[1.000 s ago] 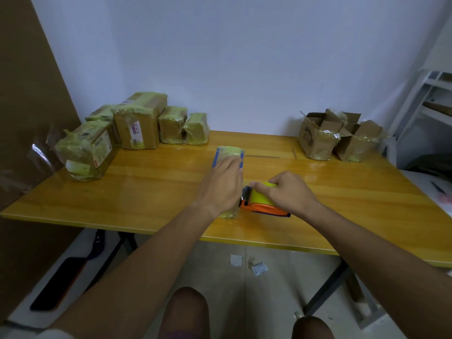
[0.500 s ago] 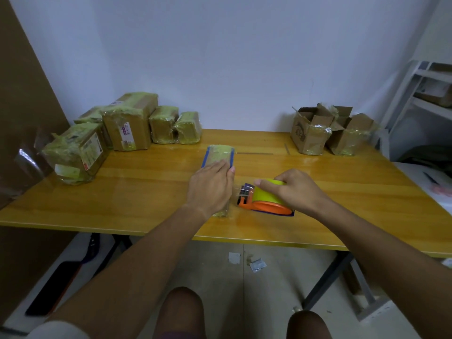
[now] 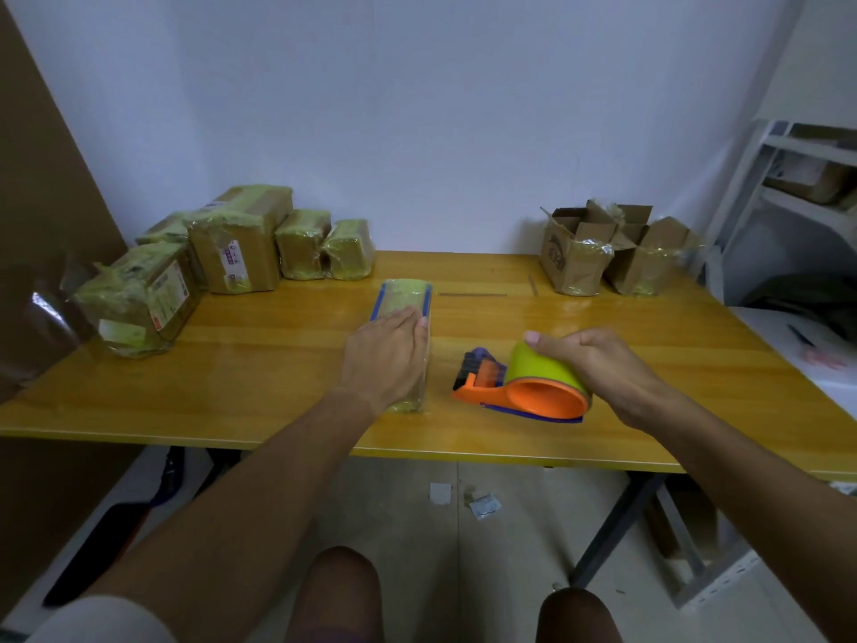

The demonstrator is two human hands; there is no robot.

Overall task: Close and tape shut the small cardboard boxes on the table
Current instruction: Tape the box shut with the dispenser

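Head view. The left hand (image 3: 387,352) lies flat, fingers straight, pressing the top of a small box (image 3: 404,299) that runs from under the palm to just beyond the fingertips; the box is wrapped in glossy yellowish tape with blue edge strips. To the right of those fingers, apart from the box, the right hand (image 3: 598,364) curls around the tape dispenser (image 3: 524,392), an orange plastic frame carrying a smooth lime-yellow roll. Far left of the fingers, taped boxes (image 3: 241,243) sit in a crinkled, shiny cluster: apparently finished. Far right, two open boxes (image 3: 603,257) of matte brown cardboard, flaps raised, remain to be closed on the wooden table (image 3: 278,364).
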